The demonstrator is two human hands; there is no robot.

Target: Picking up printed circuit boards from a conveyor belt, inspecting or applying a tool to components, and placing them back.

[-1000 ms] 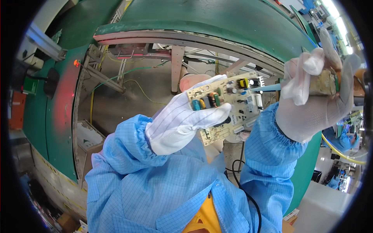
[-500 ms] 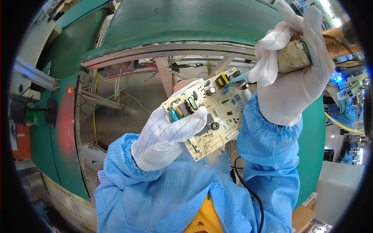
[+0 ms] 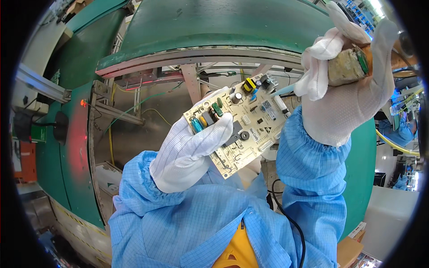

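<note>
At the far left, a green bench (image 3: 71, 174) is lit by a patch of red light. Right of it, the circuit board (image 3: 260, 134) is held tilted in the air by the gloved left hand (image 3: 194, 149); its left edge is pinched, with the thumb pressed on the face beside the tall components and the fingers mostly hidden beneath. As only that side is clamped, the board could swing or slip if its right side were pushed hard. At its far right corner, a pale blue tool (image 3: 284, 90) is pointed toward the parts; whether they are touched cannot be told. A part could be bent or scraped if the tip skidded. The tool is pinched in the curled fingers of the gloved right hand (image 3: 337, 105), where a brownish block (image 3: 345, 68) is also cradled; the aim could be spoiled if that block shifted.
</note>
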